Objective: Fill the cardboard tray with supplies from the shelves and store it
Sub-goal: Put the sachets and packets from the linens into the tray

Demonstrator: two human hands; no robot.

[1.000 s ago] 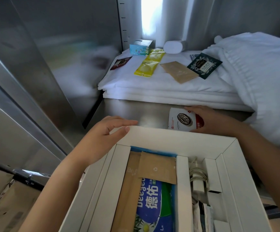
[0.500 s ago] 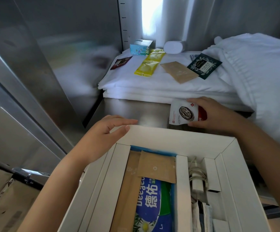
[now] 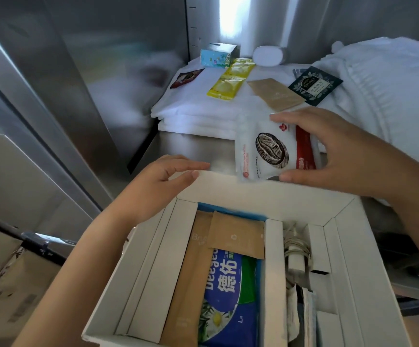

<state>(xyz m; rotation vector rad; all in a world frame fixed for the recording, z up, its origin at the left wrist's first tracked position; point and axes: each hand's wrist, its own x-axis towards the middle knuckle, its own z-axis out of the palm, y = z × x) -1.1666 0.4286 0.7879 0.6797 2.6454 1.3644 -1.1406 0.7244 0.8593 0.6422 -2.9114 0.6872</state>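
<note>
Just past the far rim of the cardboard tray (image 3: 253, 196), the right hand (image 3: 341, 151) now holds the coffee sachet (image 3: 266, 149) lifted clear of the shelf (image 3: 198, 149), grip pinching it, while the left hand (image 3: 158, 181) rests released on that rim; sachet probably goes in next.

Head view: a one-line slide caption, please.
Right hand holds a coffee sachet near the cardboard tray; left hand rests on its rim.
</note>
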